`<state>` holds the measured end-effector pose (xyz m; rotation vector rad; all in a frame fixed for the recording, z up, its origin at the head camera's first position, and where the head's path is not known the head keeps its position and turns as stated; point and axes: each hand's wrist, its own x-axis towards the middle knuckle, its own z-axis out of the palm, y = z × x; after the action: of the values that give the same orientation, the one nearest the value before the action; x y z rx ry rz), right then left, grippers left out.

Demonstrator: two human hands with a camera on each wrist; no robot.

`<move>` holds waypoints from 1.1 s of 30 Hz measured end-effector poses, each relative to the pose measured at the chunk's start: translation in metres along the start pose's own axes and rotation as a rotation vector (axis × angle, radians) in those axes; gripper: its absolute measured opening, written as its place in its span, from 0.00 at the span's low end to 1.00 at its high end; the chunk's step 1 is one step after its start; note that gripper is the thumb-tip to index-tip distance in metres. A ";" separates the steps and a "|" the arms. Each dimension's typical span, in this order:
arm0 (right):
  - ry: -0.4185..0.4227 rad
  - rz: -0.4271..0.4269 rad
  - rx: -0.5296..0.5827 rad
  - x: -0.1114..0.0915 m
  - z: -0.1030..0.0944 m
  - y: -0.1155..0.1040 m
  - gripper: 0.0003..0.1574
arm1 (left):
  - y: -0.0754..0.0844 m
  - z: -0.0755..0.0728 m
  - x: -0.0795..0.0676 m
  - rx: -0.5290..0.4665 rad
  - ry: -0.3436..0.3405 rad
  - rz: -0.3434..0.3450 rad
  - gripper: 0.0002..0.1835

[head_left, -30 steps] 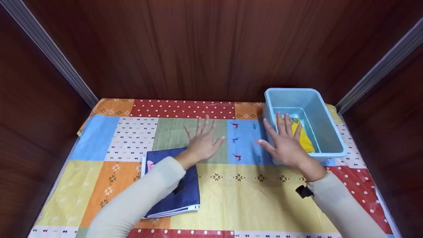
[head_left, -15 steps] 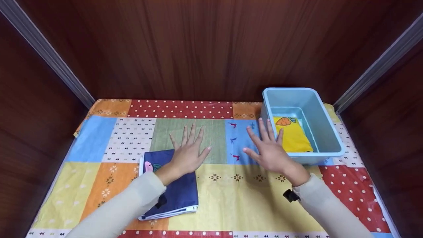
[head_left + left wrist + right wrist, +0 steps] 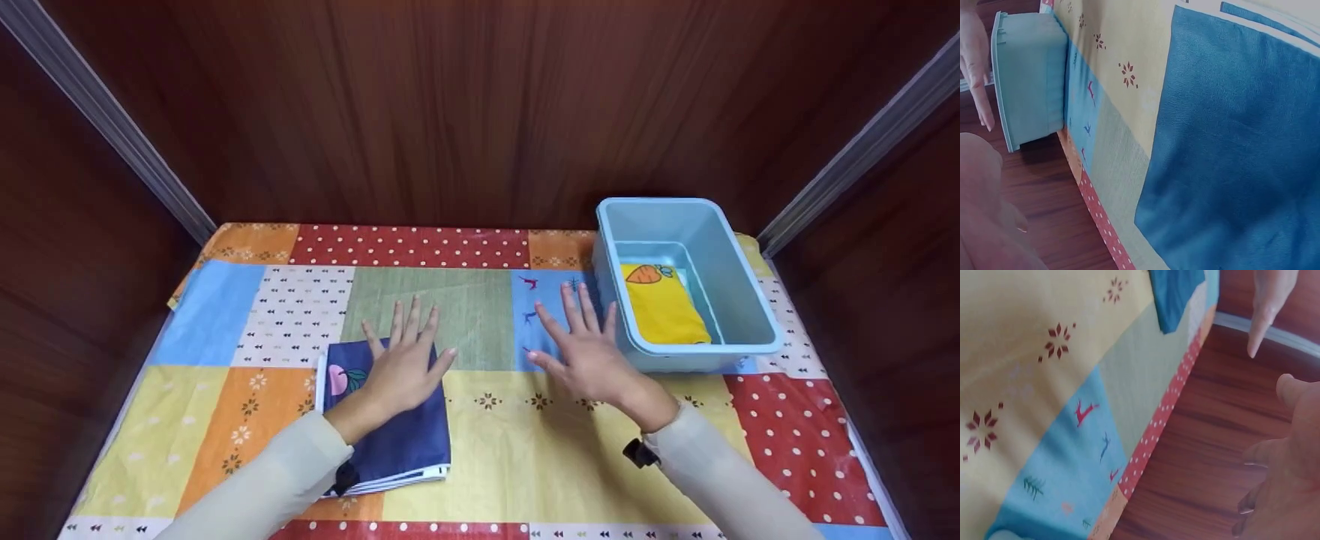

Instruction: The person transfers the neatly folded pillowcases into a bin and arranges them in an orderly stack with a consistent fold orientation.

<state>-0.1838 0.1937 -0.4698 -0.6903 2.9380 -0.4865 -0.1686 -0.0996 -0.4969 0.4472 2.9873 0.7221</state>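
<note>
My left hand, fingers spread and straight, hovers over a folded navy cloth with a pink fruit print near its left edge. In the left wrist view the same folded cloth looks bright blue, and the hand stands apart from it. My right hand is spread too, holding nothing, just left of a light blue plastic bin. Folded inside the bin lies a yellow cloth with a carrot print. The right wrist view has the right hand above the tabletop, palm and fingers partly visible.
A patchwork-print tablecloth covers the table. Dark brown wood panels rise behind and at both sides, with grey metal strips at the corners. The bin stands at the back right, close to the rear panel.
Both spread hands have drifted left and nearer to the body. The right hand has moved off the bin, uncovering the yellow cloth's carrot print. The bin and navy cloth stay in place.
</note>
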 end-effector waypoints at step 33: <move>-0.116 -0.089 0.032 0.008 0.063 -0.052 0.48 | -0.048 0.023 -0.048 -0.058 0.073 -0.127 0.38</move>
<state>-0.1597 0.1279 -0.5120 -0.8189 2.7950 -0.4828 -0.1327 -0.1440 -0.5409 0.2311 3.0177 0.8280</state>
